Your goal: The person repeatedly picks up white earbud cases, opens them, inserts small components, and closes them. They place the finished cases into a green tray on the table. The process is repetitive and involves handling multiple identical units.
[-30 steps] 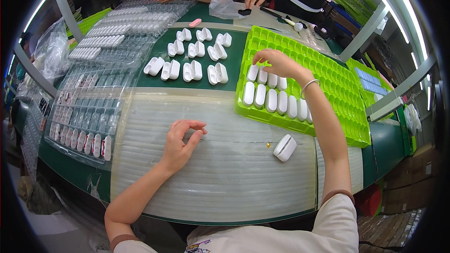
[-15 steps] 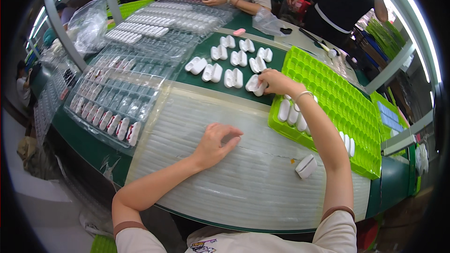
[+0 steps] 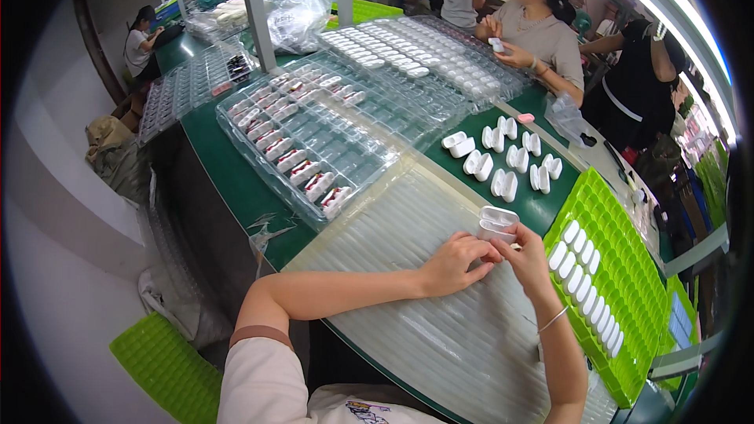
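A white earbud case (image 3: 498,218) with its lid raised is between my two hands, above the translucent ribbed mat. My right hand (image 3: 528,261) grips it from the right with thumb and fingers. Against its near left side, my left hand (image 3: 459,265) is closed, fingers curled in and meeting the right fingertips; its exact hold is partly hidden. Beyond them, several more open white cases (image 3: 504,184) stand on the green tabletop. To the right, a lime-green tray (image 3: 628,279) bears rows of closed white cases (image 3: 582,283).
Clear plastic trays (image 3: 345,137) to the left hold white and red pieces; farther trays (image 3: 408,51) hold white parts. A pink piece (image 3: 525,118) lies near a clear bag (image 3: 567,116). Across the table, a person (image 3: 542,39) handles a small white item. Metal posts (image 3: 256,12) rise along the bench.
My right hand has brought an open case from the green tabletop back to my left hand, which has closed beside it. The view has swung left, showing more of the clear trays.
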